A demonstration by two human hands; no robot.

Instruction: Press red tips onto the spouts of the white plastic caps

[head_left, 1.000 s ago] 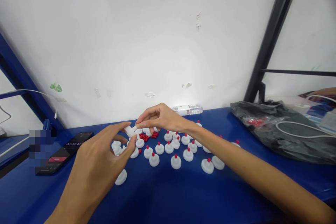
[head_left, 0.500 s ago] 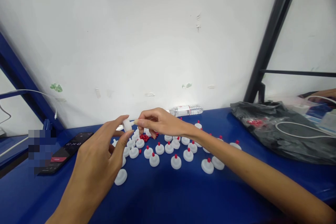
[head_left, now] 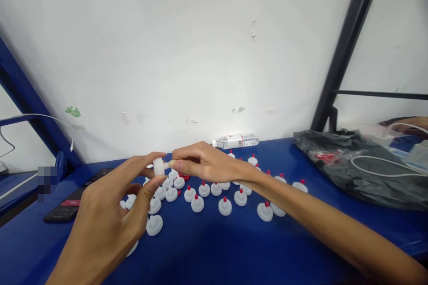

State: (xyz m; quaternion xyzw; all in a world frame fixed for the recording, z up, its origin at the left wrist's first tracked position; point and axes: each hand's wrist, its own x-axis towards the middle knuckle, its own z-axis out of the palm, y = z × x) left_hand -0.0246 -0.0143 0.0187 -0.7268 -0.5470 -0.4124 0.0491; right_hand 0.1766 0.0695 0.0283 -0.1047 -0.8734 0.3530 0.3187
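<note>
My left hand [head_left: 115, 202] pinches a round white nozzle cap [head_left: 158, 167] between thumb and fingertips. The cap lies on its side in the air, its thin spout pointing right. From that side my right hand [head_left: 197, 160] closes thumb and forefinger over the spout's end. Whether a small red tip sits between those fingers is hidden. Below on the blue table [head_left: 214, 249] stand several white nozzle caps with red tips [head_left: 225, 207]. Plain white nozzle caps [head_left: 154, 225] lie nearer my left hand, some partly covered by it. Loose red tips [head_left: 183, 177] show beneath my right hand.
A clear plastic bottle [head_left: 236, 141] lies along the wall. At the left rests a black phone [head_left: 62, 213]. A dark plastic bag [head_left: 337, 182] with a packet of red pieces [head_left: 326, 156] and a white cable is at the right. Part of another person's hand [head_left: 416, 122] shows far right.
My right fingers have come onto the spout's end from just beside it. My left hand has shifted slightly left and down with the nozzle cap, uncovering more plain caps below.
</note>
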